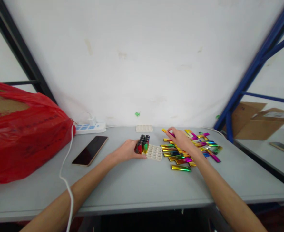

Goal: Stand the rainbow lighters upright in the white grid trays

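While the left hand (128,150) cups lighters (143,144) at the left end of the tray (154,152), the right hand (180,139) pinches another lighter (164,131).
That one is right of the tray, over the loose pile (180,157).

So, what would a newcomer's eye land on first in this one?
Probably the bulging red plastic bag at the table's far left. Next, the spread of shiny multicoloured pieces on the right, under the right hand. Between them, black-topped upright pieces stand clustered beside the left hand.
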`<state>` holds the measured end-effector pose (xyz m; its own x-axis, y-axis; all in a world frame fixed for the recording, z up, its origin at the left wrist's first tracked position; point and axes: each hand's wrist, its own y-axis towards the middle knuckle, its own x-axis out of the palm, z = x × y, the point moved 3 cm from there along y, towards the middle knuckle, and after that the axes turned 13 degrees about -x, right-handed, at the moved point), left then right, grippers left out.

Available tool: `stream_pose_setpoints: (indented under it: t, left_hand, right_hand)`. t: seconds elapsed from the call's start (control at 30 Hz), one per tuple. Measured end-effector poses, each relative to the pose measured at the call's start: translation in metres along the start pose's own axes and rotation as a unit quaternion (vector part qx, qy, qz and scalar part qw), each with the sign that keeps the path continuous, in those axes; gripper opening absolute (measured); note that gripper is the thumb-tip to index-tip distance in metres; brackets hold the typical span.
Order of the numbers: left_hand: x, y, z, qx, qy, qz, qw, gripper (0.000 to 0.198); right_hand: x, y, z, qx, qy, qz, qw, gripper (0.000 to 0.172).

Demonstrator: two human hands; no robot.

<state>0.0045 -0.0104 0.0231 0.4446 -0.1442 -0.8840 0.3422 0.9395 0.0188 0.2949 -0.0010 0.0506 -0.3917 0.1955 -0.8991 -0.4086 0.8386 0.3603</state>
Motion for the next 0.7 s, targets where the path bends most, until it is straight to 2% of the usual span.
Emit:
stream_pose_setpoints:
  t: [0.13, 0.3, 0.37, 0.47, 0.53, 0.57, 0.63, 0.7]
  left_hand:
    - [0.001, 0.0, -0.001, 0.005, -0.006, -0.003, 1.0, 0.058]
    - [0.001, 0.0, -0.002, 0.012, -0.02, -0.007, 1.0, 0.057]
    - [0.001, 0.0, -0.002, 0.013, -0.022, -0.009, 1.0, 0.058]
    - [0.001, 0.0, -0.002, 0.015, -0.016, -0.011, 1.0, 0.058]
    - [0.001, 0.0, -0.002, 0.016, -0.017, -0.009, 1.0, 0.058]
    - [0.002, 0.0, -0.002, 0.016, -0.018, -0.009, 1.0, 0.058]
    - [0.002, 0.0, -0.002, 0.012, -0.017, -0.009, 1.0, 0.057]
    - [0.002, 0.0, -0.002, 0.009, -0.015, -0.009, 1.0, 0.055]
  right_hand:
    - [0.01, 0.008, -0.002, -0.009, 0.081, 0.089, 0.993, 0.029]
    - [0.017, 0.011, -0.007, -0.031, 0.264, 0.123, 0.956, 0.047]
    - [0.021, 0.01, -0.011, -0.018, 0.358, 0.116, 0.926, 0.052]
    - [0.029, 0.009, -0.023, 0.017, 0.507, 0.085, 0.858, 0.052]
    - [0.035, 0.009, -0.032, 0.033, 0.566, 0.07, 0.821, 0.05]
    - [0.037, 0.009, -0.035, 0.04, 0.575, 0.067, 0.814, 0.05]
    - [0.041, 0.009, -0.041, 0.05, 0.559, 0.062, 0.825, 0.051]
    - [0.043, 0.009, -0.044, 0.046, 0.497, 0.071, 0.864, 0.053]
